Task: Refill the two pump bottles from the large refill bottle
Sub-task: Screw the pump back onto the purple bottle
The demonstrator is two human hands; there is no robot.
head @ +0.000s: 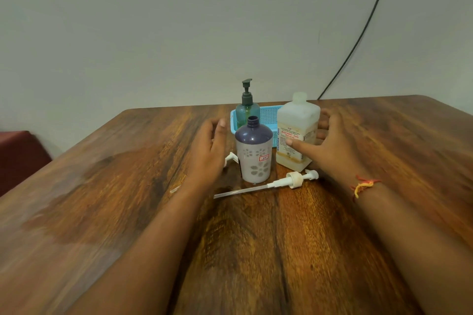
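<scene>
Wooden table [256, 250] — open purple bottle [254, 151], white refill bottle [297, 120], blue basket [268, 115], loose pump [281, 181] lying flat

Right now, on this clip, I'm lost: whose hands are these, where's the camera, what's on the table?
No machine here: a person's two bare hands work, filmed by one wide-angle camera worn on their head. On the brown wooden table stand a purple-and-grey flowered plastic bottle with an open neck, a large white capped refill bottle, and a teal pump bottle by a light blue plastic basket. A white pump head with its long tube lies in front. The left hand hovers open beside the purple bottle; the right hand spreads its fingers around the refill bottle. Neither plainly holds anything.
</scene>
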